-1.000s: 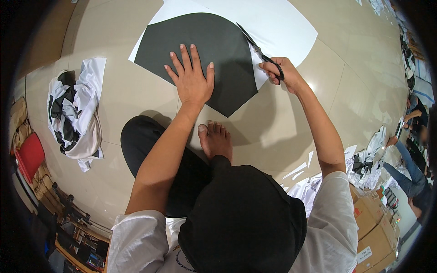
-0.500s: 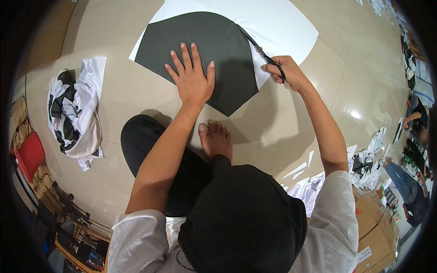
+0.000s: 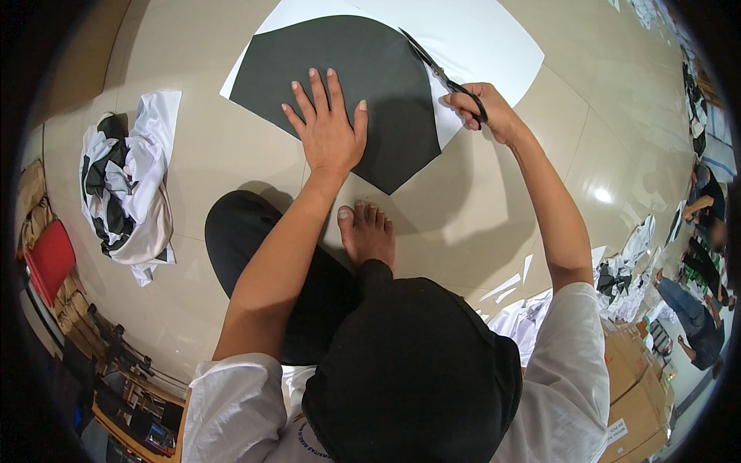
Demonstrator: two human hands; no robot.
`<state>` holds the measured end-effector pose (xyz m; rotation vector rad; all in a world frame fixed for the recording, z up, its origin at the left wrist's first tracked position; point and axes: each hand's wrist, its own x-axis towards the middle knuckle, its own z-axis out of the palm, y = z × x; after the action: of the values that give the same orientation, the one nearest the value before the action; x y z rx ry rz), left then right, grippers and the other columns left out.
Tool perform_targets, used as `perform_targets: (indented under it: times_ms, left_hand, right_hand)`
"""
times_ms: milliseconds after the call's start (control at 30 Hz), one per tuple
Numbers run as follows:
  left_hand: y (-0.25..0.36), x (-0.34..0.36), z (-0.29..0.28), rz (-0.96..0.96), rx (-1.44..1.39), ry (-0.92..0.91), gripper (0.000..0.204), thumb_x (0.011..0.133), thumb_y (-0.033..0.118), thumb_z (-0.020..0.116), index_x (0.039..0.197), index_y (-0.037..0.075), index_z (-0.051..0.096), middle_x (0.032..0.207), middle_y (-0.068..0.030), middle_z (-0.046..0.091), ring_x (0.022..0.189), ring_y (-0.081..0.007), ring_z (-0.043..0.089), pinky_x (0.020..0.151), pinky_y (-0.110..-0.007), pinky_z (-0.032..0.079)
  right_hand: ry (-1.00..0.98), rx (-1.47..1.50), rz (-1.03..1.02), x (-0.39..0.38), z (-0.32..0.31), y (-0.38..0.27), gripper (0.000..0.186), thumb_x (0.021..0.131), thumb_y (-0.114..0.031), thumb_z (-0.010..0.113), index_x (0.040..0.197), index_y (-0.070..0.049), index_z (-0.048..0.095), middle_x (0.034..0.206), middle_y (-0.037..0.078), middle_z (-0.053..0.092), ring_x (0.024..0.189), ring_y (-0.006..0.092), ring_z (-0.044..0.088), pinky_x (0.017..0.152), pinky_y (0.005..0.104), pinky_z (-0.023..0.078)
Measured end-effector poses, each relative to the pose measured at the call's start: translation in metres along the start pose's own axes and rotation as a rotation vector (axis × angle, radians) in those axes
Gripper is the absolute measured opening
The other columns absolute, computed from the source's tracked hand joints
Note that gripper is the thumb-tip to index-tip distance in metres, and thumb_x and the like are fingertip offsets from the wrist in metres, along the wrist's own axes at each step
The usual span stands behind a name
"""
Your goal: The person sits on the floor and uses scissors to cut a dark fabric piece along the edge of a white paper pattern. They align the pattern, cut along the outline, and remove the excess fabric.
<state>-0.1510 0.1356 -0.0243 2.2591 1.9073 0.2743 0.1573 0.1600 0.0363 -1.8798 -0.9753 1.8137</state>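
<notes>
A dark grey panel [image 3: 394,100] with a curved top edge and a pointed lower corner lies on a larger white sheet [image 3: 478,35] on the floor. My left hand [image 3: 330,139] presses flat on the panel, fingers spread. Black-handled scissors [image 3: 438,71] are in my right hand [image 3: 488,112], its fingers through and around the handles. Their blades point up and left along the panel's right edge, over the white sheet. A white strip of the sheet shows between that edge and my right hand. Whether the blades are parted is hard to make out.
Crumpled white and black cloth [image 3: 127,185] lies on the tiled floor at left. My bare foot [image 3: 369,231] is just below the panel. White offcuts [image 3: 505,287] and cardboard boxes [image 3: 637,378] lie at lower right. Another person [image 3: 691,312] is at the far right.
My right hand and the scissors have shifted slightly, the blade tips now sitting higher and a little left. My left hand stays flat on the panel.
</notes>
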Motion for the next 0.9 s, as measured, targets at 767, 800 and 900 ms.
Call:
perform_targets:
  times_ms: [767, 800, 900]
  left_hand:
    - [-0.001, 0.000, 0.002, -0.004, 0.012, -0.004, 0.080, 0.114, 0.057, 0.038, 0.175, 0.007, 0.026, 0.180, -0.0249, 0.021, 0.166, -0.0551, 0.011, 0.129, -0.076, 0.007]
    - [-0.001, 0.000, 0.002, -0.003, 0.012, -0.005, 0.080, 0.114, 0.057, 0.038, 0.175, 0.007, 0.026, 0.180, -0.0250, 0.021, 0.166, -0.0551, 0.011, 0.129, -0.076, 0.007]
    - [-0.001, 0.001, 0.001, 0.000, 0.014, -0.003, 0.080, 0.114, 0.057, 0.038, 0.175, 0.007, 0.027, 0.180, -0.0250, 0.021, 0.166, -0.0552, 0.011, 0.129, -0.076, 0.007]
  right_hand:
    - [-0.053, -0.102, -0.008, 0.011, -0.010, -0.017, 0.036, 0.093, -0.033, 0.082, 0.072, -0.012, 0.061, 0.058, -0.004, 0.053, 0.047, 0.0053, 0.044, 0.047, 0.0239, 0.033]
    - [-0.053, -0.098, -0.011, 0.012, -0.010, -0.017, 0.037, 0.093, -0.032, 0.082, 0.071, -0.012, 0.061, 0.058, -0.004, 0.053, 0.047, 0.0052, 0.044, 0.046, 0.0239, 0.033]
    - [-0.046, -0.091, -0.015, 0.014, -0.012, -0.020, 0.035, 0.093, -0.032, 0.082, 0.073, -0.012, 0.062, 0.059, -0.004, 0.053, 0.048, 0.0051, 0.044, 0.046, 0.0237, 0.033]
